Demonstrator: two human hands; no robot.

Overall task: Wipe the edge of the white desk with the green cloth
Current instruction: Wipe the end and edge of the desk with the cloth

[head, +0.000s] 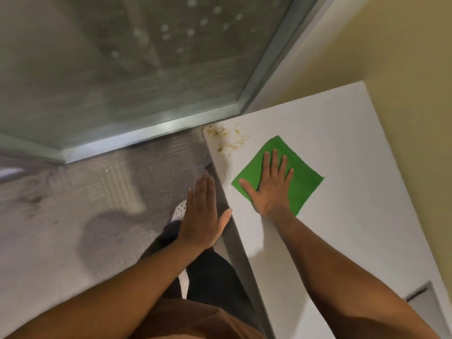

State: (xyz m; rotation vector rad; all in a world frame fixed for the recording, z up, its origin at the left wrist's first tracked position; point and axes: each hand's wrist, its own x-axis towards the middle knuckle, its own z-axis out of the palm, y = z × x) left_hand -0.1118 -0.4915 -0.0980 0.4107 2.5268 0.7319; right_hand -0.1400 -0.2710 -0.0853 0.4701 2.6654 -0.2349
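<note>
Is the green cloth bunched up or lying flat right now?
Flat. The green cloth lies spread as a square on the white desk, the right hand pressed open-palmed on it.

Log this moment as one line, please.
right hand flat on cloth | left hand free, off desk | stain unwiped

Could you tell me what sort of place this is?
Probably an office or study room: a white desk against a yellow wall, grey carpet, and a frosted glass panel in a metal frame.
</note>
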